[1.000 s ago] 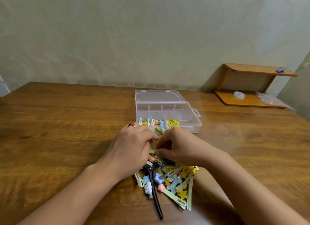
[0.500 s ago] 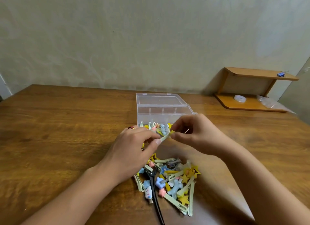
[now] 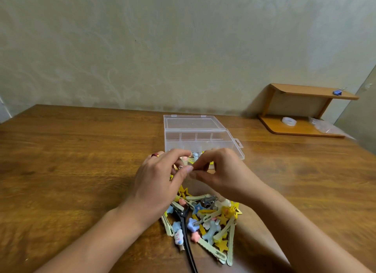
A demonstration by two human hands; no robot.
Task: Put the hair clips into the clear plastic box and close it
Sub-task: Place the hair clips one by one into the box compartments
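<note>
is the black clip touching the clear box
Apart. In the head view the black clip lies in the pile near the table's front edge, the clear box sits farther back, and both hands and bare wood lie between them.

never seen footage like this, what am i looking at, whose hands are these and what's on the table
There is no machine here: a person wears a camera on the head, looking down at their own two hands. The left hand and right hand meet fingertip to fingertip, seemingly pinching something small; what it is cannot be told. Behind them on the wooden table sits an open clear plastic box with some clips inside. A pile of colourful hair clips lies nearer the person.
</note>
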